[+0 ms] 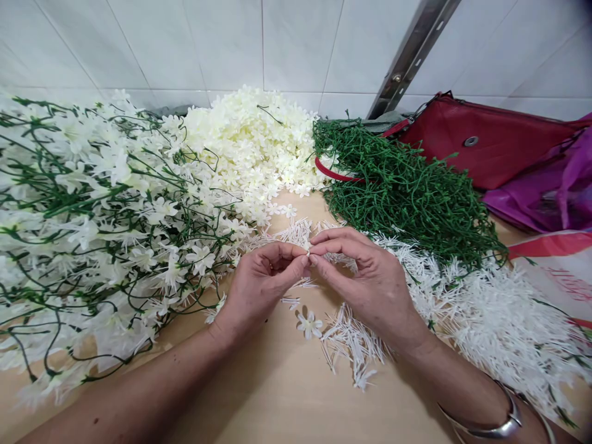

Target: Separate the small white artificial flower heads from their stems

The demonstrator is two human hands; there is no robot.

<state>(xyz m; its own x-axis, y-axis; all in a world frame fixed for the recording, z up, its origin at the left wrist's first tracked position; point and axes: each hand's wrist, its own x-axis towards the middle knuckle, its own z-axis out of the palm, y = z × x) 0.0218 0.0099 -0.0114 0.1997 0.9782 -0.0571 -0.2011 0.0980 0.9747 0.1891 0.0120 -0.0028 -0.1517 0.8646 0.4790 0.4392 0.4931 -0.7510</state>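
My left hand [266, 280] and my right hand [365, 280] meet fingertip to fingertip above the table. Thumbs and forefingers pinch a tiny white flower piece [308, 249], mostly hidden by the fingers. Just below my hands lies a single white artificial blossom [309, 324]. Beside it is a small heap of thin white plastic stamens [354, 342], partly under my right hand. More white stamens [296, 232] are scattered behind my fingertips.
Finished-looking white flowers on green stems [92, 216] fill the left. Loose cream blossoms [259, 142] are piled at the back, green plastic stems [402, 185] at back right. White stamen clusters [504, 314] spread rightward. A red bag [490, 142] and purple plastic bag [546, 179] stand near the tiled wall.
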